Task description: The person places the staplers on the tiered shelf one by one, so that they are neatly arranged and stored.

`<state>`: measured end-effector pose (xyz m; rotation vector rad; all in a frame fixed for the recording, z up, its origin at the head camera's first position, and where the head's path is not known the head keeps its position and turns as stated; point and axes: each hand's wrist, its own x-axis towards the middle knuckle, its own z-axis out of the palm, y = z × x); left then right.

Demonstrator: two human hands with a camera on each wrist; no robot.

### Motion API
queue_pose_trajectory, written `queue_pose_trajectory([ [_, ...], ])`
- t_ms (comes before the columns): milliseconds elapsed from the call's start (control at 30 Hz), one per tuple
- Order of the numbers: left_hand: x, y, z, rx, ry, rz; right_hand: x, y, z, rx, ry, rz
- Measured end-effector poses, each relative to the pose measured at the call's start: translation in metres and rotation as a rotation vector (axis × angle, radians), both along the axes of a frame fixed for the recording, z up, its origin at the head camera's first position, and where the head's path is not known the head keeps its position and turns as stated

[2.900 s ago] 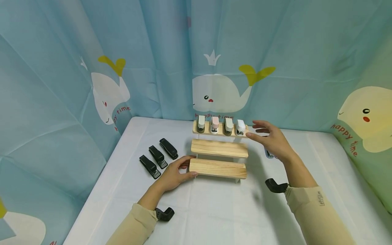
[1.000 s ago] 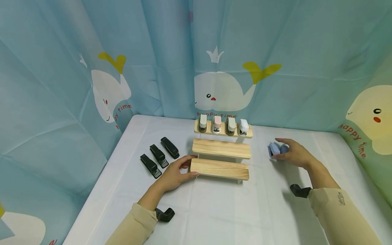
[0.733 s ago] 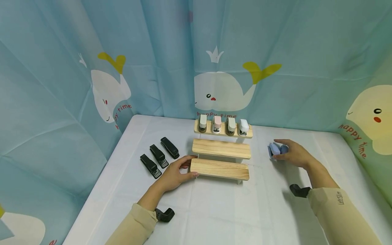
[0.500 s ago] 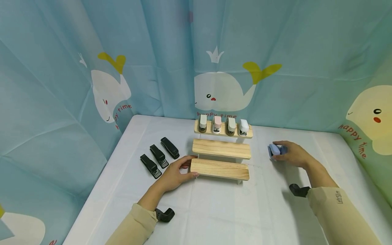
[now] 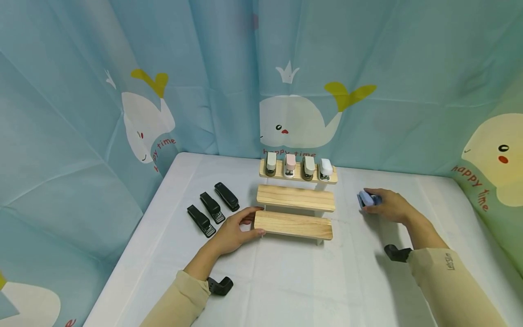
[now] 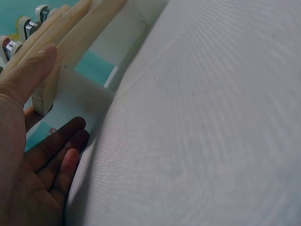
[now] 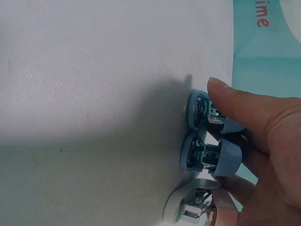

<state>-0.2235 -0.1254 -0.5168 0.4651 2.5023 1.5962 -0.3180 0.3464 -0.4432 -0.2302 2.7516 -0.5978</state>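
At the left end of a three-tier wooden stand (image 5: 292, 225), my left hand (image 5: 230, 234) holds the lowest board, thumb at its front and fingers behind. To the right of the stand my right hand (image 5: 390, 206) grips a small light-blue mini stapler (image 5: 365, 199) at the table surface. From the right wrist view, the thumb lies along this stapler (image 7: 195, 110) and the other fingers reach behind. A second blue stapler (image 7: 228, 157) and a pink one (image 7: 225, 207) stand close beside it. Several mini staplers, including a pink one (image 5: 290, 164), sit in a row on the top board.
Three black staplers (image 5: 212, 207) lie slanted on the white-covered table (image 5: 294, 281) left of the stand. The middle board (image 5: 295, 198) is bare wood. A blue whale-print curtain (image 5: 212, 118) closes off the back and sides.
The right hand has gone from beside the top board out to the right, onto the blue stapler. Lately its fingers drew in slightly around it. My left hand stays at the stand.
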Motion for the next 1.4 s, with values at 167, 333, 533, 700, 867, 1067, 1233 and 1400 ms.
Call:
queue_pose_trajectory([
  [167, 0.0, 0.0, 0.0, -0.012, 0.007, -0.001, 0.0, -0.001, 0.0, 0.004, 0.003, -0.02],
  [333, 0.0, 0.0, 0.0, -0.015, 0.007, -0.002, 0.002, -0.003, 0.0, 0.006, 0.015, -0.041],
  [533, 0.0, 0.0, -0.001, -0.014, 0.002, 0.0, 0.004, -0.004, 0.001, -0.001, 0.033, -0.051],
  [700, 0.0, 0.0, -0.001, -0.016, 0.004, 0.002, 0.005, -0.005, 0.0, -0.014, 0.048, -0.049],
  [867, 0.0, 0.001, -0.002, -0.016, 0.005, -0.001, 0.007, -0.008, 0.001, -0.022, 0.067, -0.031],
  [1067, 0.0, 0.0, -0.001, -0.013, 0.001, -0.003, 0.013, -0.016, 0.007, -0.043, 0.075, -0.023],
  [1233, 0.001, 0.0, 0.0, -0.011, -0.002, 0.0, 0.019, -0.02, 0.009, -0.059, 0.083, -0.016],
  [1400, 0.0, 0.0, 0.0, -0.012, 0.008, -0.001, 0.024, -0.025, 0.013, -0.067, 0.091, -0.011],
])
